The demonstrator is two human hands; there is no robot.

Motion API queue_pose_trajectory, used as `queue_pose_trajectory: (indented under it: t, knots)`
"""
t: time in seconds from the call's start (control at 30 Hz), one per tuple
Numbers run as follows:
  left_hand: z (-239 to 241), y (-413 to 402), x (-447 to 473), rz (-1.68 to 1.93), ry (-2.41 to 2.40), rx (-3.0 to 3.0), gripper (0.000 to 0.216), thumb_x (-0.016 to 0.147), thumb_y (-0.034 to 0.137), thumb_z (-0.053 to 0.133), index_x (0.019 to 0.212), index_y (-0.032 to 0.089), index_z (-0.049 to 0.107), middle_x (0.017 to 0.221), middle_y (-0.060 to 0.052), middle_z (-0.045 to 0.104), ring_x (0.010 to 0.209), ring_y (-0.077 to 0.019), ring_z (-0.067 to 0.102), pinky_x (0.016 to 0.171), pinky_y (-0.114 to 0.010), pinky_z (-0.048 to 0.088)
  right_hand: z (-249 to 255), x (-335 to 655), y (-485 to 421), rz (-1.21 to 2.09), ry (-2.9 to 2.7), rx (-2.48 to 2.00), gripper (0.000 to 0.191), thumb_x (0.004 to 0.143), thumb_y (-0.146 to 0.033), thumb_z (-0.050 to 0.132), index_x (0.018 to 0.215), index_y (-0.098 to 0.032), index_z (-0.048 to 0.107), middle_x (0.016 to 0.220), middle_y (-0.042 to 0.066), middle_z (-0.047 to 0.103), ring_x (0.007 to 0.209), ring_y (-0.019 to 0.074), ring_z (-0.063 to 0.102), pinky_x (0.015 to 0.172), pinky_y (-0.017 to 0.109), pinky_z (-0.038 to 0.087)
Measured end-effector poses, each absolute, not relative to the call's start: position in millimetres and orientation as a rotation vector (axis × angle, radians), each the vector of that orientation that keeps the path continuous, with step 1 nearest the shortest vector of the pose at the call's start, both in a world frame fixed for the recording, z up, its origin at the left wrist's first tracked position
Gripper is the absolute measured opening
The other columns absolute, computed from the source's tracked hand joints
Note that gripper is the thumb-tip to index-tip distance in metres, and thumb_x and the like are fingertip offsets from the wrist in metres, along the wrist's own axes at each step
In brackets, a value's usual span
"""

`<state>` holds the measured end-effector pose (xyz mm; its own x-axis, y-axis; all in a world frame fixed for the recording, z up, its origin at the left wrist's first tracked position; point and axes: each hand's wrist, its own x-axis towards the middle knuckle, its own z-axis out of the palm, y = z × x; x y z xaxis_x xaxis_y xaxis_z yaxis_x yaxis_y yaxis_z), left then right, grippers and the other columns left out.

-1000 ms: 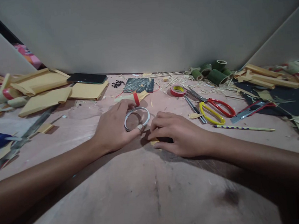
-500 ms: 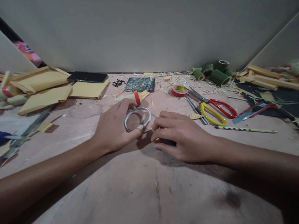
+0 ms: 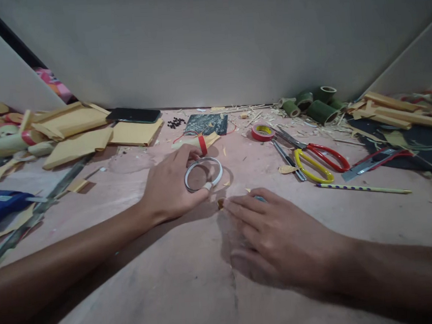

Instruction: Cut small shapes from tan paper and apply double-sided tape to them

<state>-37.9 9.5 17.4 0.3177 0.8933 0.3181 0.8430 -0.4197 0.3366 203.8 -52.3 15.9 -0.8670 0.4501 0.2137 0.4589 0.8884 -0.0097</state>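
Observation:
My left hand grips a thin white ring that rests on the pinkish tabletop, thumb on its near edge and fingers curled over its left side. My right hand lies lower on the table with its fingers stretched out flat and slightly apart. Its fingertips are just short of a small tan scrap beside the ring. Nothing shows inside that hand.
Yellow-and-red scissors, a red tape roll, a striped pencil and green bamboo tubes lie to the right. Tan sheets, a black phone, a blue tool and a metal ruler lie left. A wall stands behind.
My right hand has drawn back toward me and spread out flat, away from the ring. My left hand has stayed on the ring.

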Motion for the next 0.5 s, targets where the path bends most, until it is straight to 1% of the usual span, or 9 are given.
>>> queue_pose_trajectory:
  t: [0.03, 0.1, 0.17, 0.2, 0.27, 0.33, 0.37, 0.43, 0.5]
  knots:
    - [19.1, 8.5, -37.7, 0.718, 1.631, 2.429, 0.051, 0.072, 0.036, 0.069, 0.118, 0.023, 0.053, 0.116, -0.007, 0.072, 0.104, -0.0309, 0.07, 0.081, -0.04, 0.056, 13.2, 204.1, -54.1, -0.01, -2.829, -0.7, 0.048, 0.104, -0.044, 0.054, 0.114, -0.003, 0.076, 0.138, 0.025, 0.068, 0.13, 0.0377, 0.06, 0.105, 0.053, 0.046]
    - [23.0, 6.8, -38.1, 0.746, 1.61, 2.374, 0.049, 0.073, 0.036, 0.069, 0.117, 0.023, 0.053, 0.114, -0.006, 0.073, 0.098, -0.0279, 0.071, 0.074, -0.036, 0.055, 11.6, 205.5, -48.1, 0.133, -2.829, -0.659, 0.06, 0.105, -0.05, 0.05, 0.132, 0.001, 0.067, 0.149, 0.026, 0.06, 0.141, 0.0366, 0.053, 0.116, 0.054, 0.039]
    - [26.9, 4.9, -39.6, 0.747, 1.586, 2.349, 0.047, 0.074, 0.035, 0.068, 0.117, 0.023, 0.055, 0.113, -0.006, 0.074, 0.093, -0.0258, 0.071, 0.071, -0.034, 0.053, 15.6, 207.5, -30.3, 0.287, -2.863, -0.555, 0.06, 0.106, -0.047, 0.051, 0.143, 0.0, 0.059, 0.152, 0.024, 0.058, 0.141, 0.0335, 0.054, 0.118, 0.054, 0.038]
    - [28.8, 3.7, -40.8, 0.736, 1.585, 2.35, 0.046, 0.075, 0.035, 0.069, 0.117, 0.023, 0.056, 0.111, -0.005, 0.074, 0.091, -0.0252, 0.071, 0.07, -0.034, 0.052, 19.3, 208.4, -18.8, 0.36, -2.89, -0.484, 0.057, 0.106, -0.044, 0.052, 0.144, -0.002, 0.058, 0.15, 0.023, 0.06, 0.141, 0.0325, 0.055, 0.118, 0.054, 0.039]
    - [32.1, -0.2, -43.6, 0.709, 1.598, 2.375, 0.045, 0.075, 0.035, 0.069, 0.117, 0.024, 0.058, 0.108, -0.004, 0.074, 0.089, -0.0252, 0.071, 0.071, -0.035, 0.052, 28.0, 209.7, 4.3, 0.519, -2.906, -0.426, 0.046, 0.106, -0.039, 0.056, 0.14, -0.008, 0.064, 0.145, 0.017, 0.066, 0.141, 0.0305, 0.055, 0.118, 0.051, 0.039]
    - [34.2, -6.7, -46.8, 0.709, 1.6, 2.408, 0.045, 0.072, 0.032, 0.07, 0.115, 0.024, 0.06, 0.106, -0.004, 0.074, 0.089, -0.0258, 0.07, 0.075, -0.036, 0.052, 35.5, 209.3, 20.7, 0.709, -2.838, -0.404, 0.036, 0.104, -0.033, 0.061, 0.133, -0.014, 0.07, 0.14, 0.014, 0.071, 0.136, 0.0274, 0.059, 0.115, 0.046, 0.042]
    - [34.5, -11.0, -48.3, 0.723, 1.583, 2.417, 0.045, 0.071, 0.03, 0.069, 0.115, 0.024, 0.06, 0.105, -0.004, 0.074, 0.09, -0.0259, 0.07, 0.076, -0.037, 0.052, 38.1, 208.2, 24.7, 0.797, -2.764, -0.411, 0.03, 0.103, -0.029, 0.062, 0.127, -0.015, 0.073, 0.134, 0.013, 0.074, 0.13, 0.0259, 0.063, 0.112, 0.043, 0.044]
    - [33.4, -21.2, -50.1, 0.785, 1.501, 2.41, 0.045, 0.069, 0.026, 0.068, 0.114, 0.023, 0.061, 0.109, -0.005, 0.074, 0.094, -0.0257, 0.07, 0.079, -0.037, 0.053, 41.2, 203.8, 23.5, 0.916, -2.544, -0.515, 0.021, 0.101, -0.023, 0.063, 0.112, -0.015, 0.078, 0.115, 0.012, 0.079, 0.112, 0.023, 0.07, 0.101, 0.038, 0.05]
    - [30.5, -32.1, -49.5, 0.92, 1.373, 2.39, 0.044, 0.071, 0.024, 0.067, 0.114, 0.023, 0.06, 0.118, -0.007, 0.072, 0.103, -0.0263, 0.069, 0.081, -0.037, 0.055, 42.4, 197.3, 12.6, 1.015, -2.254, -0.722, 0.016, 0.1, -0.024, 0.064, 0.099, -0.015, 0.077, 0.098, 0.007, 0.078, 0.093, 0.0194, 0.07, 0.086, 0.033, 0.052]
